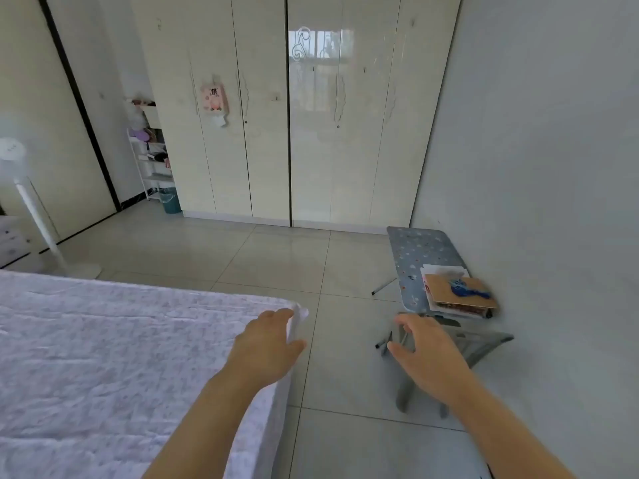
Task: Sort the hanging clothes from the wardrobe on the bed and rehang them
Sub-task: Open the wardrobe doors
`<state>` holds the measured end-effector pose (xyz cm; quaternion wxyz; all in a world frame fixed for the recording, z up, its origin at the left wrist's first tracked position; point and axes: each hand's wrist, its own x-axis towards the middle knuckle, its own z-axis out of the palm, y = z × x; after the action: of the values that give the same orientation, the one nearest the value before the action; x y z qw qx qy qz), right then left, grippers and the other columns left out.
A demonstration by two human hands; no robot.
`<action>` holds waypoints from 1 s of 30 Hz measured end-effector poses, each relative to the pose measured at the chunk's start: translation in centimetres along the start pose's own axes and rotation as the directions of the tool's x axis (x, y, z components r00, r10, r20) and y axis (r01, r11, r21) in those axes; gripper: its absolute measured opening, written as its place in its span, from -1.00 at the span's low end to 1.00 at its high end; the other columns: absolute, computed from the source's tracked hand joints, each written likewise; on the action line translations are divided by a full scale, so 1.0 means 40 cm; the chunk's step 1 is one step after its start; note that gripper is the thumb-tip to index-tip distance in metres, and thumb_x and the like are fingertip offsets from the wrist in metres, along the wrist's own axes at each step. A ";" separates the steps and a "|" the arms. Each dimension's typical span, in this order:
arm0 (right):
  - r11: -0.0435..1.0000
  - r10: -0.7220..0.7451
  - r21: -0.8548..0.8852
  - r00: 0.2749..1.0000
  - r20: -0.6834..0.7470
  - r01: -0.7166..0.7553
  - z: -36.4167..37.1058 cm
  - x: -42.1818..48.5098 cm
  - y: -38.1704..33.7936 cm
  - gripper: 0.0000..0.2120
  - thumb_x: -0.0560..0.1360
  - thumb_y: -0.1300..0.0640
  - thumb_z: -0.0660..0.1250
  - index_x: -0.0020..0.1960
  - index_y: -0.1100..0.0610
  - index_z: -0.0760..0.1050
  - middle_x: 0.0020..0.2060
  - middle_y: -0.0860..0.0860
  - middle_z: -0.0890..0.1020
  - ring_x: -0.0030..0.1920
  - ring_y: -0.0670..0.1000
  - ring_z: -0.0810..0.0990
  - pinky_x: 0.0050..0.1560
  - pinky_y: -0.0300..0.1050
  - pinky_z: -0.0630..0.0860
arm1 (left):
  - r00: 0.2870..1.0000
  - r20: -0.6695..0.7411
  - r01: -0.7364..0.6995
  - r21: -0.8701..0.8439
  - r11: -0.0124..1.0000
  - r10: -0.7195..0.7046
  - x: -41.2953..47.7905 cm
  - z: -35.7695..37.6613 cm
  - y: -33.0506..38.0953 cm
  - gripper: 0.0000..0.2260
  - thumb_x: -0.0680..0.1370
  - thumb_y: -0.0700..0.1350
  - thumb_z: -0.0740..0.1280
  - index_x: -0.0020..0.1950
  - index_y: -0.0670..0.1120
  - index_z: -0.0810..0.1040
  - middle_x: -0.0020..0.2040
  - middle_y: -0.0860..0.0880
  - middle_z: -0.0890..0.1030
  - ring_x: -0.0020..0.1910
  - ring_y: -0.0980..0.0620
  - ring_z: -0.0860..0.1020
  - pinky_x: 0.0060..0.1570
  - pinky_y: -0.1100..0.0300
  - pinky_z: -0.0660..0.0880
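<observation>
A tall cream wardrobe (297, 115) with glossy doors, all closed, fills the far wall. No hanging clothes show. The bed (103, 357) with a pale floral cover takes up the lower left. My left hand (268, 340) hovers over the bed's near corner, fingers relaxed, holding nothing. My right hand (428, 350) is stretched out over the floor in front of a small table, fingers spread and empty.
A small folding table (420, 250) with a patterned top stands by the right wall and carries a stack of books and cardboard (456, 292). A white fan (31, 209) stands at left, with a shelf rack (152, 160) and teal bin (171, 200) beside the wardrobe. Tiled floor lies between.
</observation>
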<state>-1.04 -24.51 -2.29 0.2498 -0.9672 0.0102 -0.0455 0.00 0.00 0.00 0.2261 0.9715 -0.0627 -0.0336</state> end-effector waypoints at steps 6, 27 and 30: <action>0.996 0.092 0.000 0.994 0.064 -0.092 0.065 0.254 -0.004 -0.58 0.51 -0.01 0.29 0.34 -0.05 0.29 0.22 -0.03 0.40 0.19 -0.07 0.39 0.18 -0.20 0.35 | 0.999 0.003 -0.033 -0.015 0.999 0.033 0.278 0.011 -0.061 -0.52 0.58 0.07 0.20 0.46 0.00 0.18 0.40 0.00 0.31 0.35 0.01 0.31 0.28 0.13 0.27; 0.994 0.092 0.045 0.993 0.081 -0.096 0.117 1.208 0.145 -0.61 0.53 0.05 0.25 0.34 -0.02 0.30 0.23 -0.02 0.40 0.23 -0.05 0.39 0.19 -0.25 0.32 | 0.992 0.117 0.041 0.075 0.996 -0.049 1.268 0.025 -0.032 -0.48 0.57 0.10 0.20 0.47 0.00 0.15 0.45 -0.03 0.24 0.41 -0.02 0.24 0.37 0.10 0.22; 0.994 0.083 0.061 0.993 0.089 -0.089 0.094 1.369 0.187 -0.61 0.52 0.06 0.27 0.33 -0.01 0.32 0.22 -0.02 0.41 0.21 -0.04 0.40 0.21 -0.23 0.34 | 0.991 0.120 0.051 0.081 0.995 -0.060 1.419 0.015 0.016 -0.48 0.57 0.10 0.19 0.47 0.00 0.14 0.45 -0.04 0.23 0.41 -0.02 0.24 0.36 0.11 0.22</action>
<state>53.84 -31.56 -4.65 0.2830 -0.9583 0.0397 0.0069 56.05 -8.62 -2.37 0.1831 0.9770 -0.0506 -0.0967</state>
